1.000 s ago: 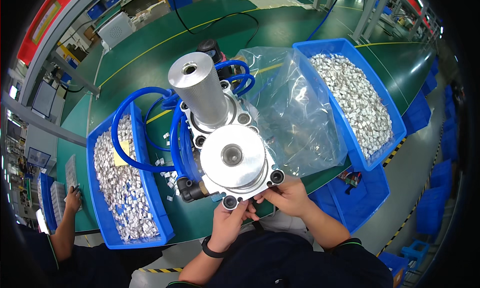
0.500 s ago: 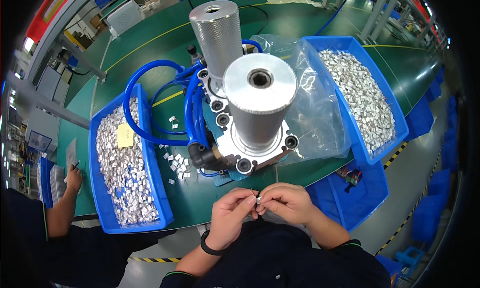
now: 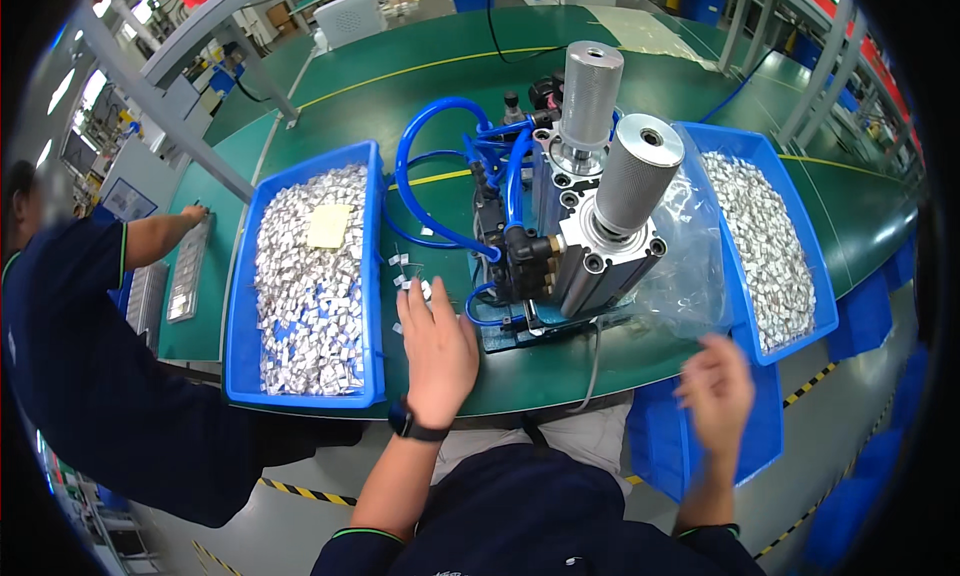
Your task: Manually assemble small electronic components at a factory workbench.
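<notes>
My left hand [image 3: 437,354] lies over the green bench, fingers stretched out. Its fingertips reach the loose small white square parts with thin wire leads [image 3: 402,279]. My right hand [image 3: 718,388] is raised above the bench's front edge, near the right tray. It is smeared by motion, and I cannot make out whether anything is in it. Left of my left hand stands a blue tray [image 3: 374,306] full of the same white parts, with a yellow note [image 3: 329,226] on them. Another filled blue tray [image 3: 748,321] stands at the right.
Between the trays stands a pneumatic fixture with two metal cylinders [image 3: 640,176] and blue hoses [image 3: 405,166]. A clear plastic bag [image 3: 690,286] lies beside it. A blue bin [image 3: 760,416] sits below the bench edge. At the left a co-worker [image 3: 110,306] reaches toward a clear case [image 3: 188,276].
My hands were together, holding a small white part; now they are apart. The left has moved to the loose parts, the right toward the right tray. The view has shifted.
</notes>
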Available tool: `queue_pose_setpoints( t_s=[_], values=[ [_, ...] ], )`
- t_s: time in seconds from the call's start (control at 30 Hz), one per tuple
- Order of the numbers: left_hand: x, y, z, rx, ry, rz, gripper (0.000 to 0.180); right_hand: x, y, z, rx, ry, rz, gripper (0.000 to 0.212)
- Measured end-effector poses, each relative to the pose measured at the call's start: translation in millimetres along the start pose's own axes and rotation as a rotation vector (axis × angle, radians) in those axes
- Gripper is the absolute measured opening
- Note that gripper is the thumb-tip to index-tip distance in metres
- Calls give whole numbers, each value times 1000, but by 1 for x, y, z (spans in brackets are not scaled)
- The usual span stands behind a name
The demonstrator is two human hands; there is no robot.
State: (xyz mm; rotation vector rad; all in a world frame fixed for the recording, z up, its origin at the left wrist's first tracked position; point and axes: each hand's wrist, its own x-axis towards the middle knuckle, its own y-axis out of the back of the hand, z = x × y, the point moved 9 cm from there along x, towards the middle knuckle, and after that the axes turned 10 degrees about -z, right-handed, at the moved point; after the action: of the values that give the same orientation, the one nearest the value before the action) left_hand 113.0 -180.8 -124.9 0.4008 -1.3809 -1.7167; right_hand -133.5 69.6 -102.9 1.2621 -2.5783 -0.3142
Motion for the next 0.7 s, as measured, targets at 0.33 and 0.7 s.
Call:
queue_pose_setpoints(
  t_s=[0.33, 0.7],
  values=[
    [23, -26, -56, 115, 252, 89, 62, -39, -153, -8, 61, 126, -565, 28],
    [-26, 5, -19, -42, -109, 33, 32, -29, -195, -20, 30, 155, -624, 23]
  ],
)
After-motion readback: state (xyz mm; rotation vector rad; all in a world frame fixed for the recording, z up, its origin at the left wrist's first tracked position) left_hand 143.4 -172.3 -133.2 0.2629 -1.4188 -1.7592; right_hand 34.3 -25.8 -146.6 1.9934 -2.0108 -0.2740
